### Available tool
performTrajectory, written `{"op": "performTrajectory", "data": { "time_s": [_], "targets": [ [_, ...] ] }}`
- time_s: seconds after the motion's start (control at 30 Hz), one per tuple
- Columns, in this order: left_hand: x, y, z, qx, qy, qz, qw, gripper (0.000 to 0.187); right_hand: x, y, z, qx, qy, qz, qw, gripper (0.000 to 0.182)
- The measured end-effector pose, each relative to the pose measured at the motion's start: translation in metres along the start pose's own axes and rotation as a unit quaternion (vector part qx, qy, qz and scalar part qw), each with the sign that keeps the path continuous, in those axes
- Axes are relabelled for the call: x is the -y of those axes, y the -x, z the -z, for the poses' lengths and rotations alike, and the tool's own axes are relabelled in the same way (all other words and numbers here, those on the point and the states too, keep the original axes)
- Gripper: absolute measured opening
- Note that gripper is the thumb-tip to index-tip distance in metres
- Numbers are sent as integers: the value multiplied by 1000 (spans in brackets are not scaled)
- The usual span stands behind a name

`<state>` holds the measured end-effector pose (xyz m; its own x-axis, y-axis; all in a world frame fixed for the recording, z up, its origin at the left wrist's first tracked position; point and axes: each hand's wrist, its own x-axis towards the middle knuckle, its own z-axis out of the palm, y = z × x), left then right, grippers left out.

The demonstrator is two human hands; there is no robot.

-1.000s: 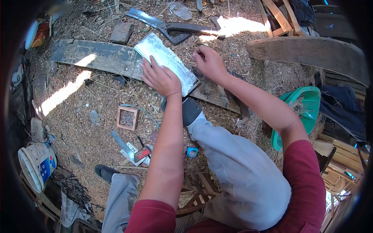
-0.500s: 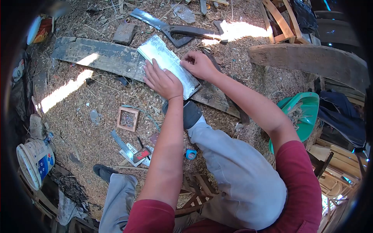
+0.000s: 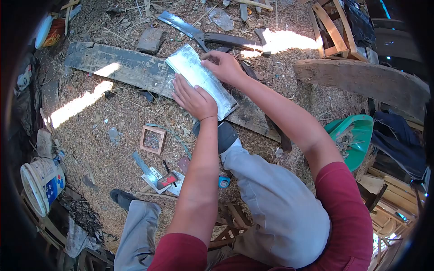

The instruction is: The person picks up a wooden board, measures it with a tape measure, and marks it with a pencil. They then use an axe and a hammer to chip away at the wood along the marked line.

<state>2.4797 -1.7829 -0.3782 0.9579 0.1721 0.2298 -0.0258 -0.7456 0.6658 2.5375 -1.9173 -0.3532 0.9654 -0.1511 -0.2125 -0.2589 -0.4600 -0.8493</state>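
A shiny silver metal sheet (image 3: 184, 59) lies slantwise across a long weathered plank (image 3: 131, 67) on the ground. My left hand (image 3: 195, 98) rests flat on the sheet's near left part, fingers stretched out. At the sheet's upper right edge is my right hand (image 3: 222, 67), its fingers curled and thumb drawn in. Whatever those fingertips pinch, if anything, is too small to make out. My shoe (image 3: 226, 137) is beside the sheet's near end.
A small wooden frame (image 3: 153, 139), a red-and-black tool (image 3: 167, 179) and a blue tape measure (image 3: 224, 181) lie on the shavings. A dark-handled blade (image 3: 181, 25) is beyond the plank. A white bucket (image 3: 43, 185) stands left, a green scoop (image 3: 359, 140) right.
My right hand has slid toward the far end of the metal sheet along its right edge. My left hand stays flat on it. The whole view has shifted slightly.
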Motion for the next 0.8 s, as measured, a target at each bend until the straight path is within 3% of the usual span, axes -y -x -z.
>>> {"op": "performTrajectory", "data": {
  "time_s": [0.1, 0.4, 0.5, 0.6, 0.73, 0.8],
  "targets": [
    [1, 0, 0, 2, -3, 3, 1000, 59, -1, -9, -9, -14, -19, -43, 999, 27],
    [-1, -1, 1, 7, -5, 1, 1000, 57, 4, -16, -22, -73, -4, -39, 997, 22],
    [-1, -1, 1, 8, -6, 2, 1000, 57, -1, -24, -34, -161, -42, -44, 985, 25],
    [0, -1, 2, 8, -4, 3, 1000, 57, -2, -35, -25, -189, -69, -153, 968, 27],
    [-2, -1, 3, 15, -13, 7, 1000, 56, -17, -44, -7, -116, -65, -153, 979, 30],
    [-2, -2, 4, 20, -18, 2, 1000, 55, -18, -27, 7, -55, -26, -63, 996, 28]
  ]
}}
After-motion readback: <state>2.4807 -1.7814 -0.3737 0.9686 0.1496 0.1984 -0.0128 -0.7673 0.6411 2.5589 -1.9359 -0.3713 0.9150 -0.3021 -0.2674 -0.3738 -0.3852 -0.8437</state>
